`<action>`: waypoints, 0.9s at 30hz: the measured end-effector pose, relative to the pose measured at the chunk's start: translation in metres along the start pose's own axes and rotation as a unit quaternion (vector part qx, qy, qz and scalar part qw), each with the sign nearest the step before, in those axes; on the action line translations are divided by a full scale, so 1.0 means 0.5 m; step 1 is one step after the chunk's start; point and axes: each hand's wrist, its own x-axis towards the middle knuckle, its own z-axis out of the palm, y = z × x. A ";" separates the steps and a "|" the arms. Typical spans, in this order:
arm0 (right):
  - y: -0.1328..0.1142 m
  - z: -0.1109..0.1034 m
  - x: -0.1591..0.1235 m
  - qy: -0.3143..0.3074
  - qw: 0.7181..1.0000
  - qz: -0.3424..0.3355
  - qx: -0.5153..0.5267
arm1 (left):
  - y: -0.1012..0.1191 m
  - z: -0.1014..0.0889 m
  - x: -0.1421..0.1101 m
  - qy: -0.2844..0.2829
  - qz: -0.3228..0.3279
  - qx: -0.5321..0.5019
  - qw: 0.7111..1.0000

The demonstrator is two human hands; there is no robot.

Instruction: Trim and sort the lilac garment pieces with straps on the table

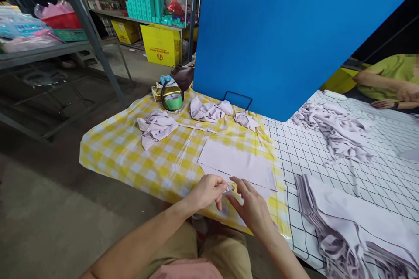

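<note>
Near the table's front edge, my left hand pinches a small folded bit of pale lilac fabric between thumb and fingertips. Close on its right is my right hand, thumb and index finger spread apart around the free end of that bit; I see no grip by it. Just beyond both hands, flat rectangular lilac cloth pieces lie overlapping on the yellow checked tablecloth. My fingers cover part of their near edge.
Crumpled lilac cloth and a green tape roll lie farther back. A large blue board stands behind. On the right are a stack of lilac fabric, a loose heap and another person's arm.
</note>
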 end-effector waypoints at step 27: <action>0.033 0.030 0.111 0.020 0.877 0.312 0.366 | -0.081 -0.089 0.186 0.086 0.237 0.495 0.831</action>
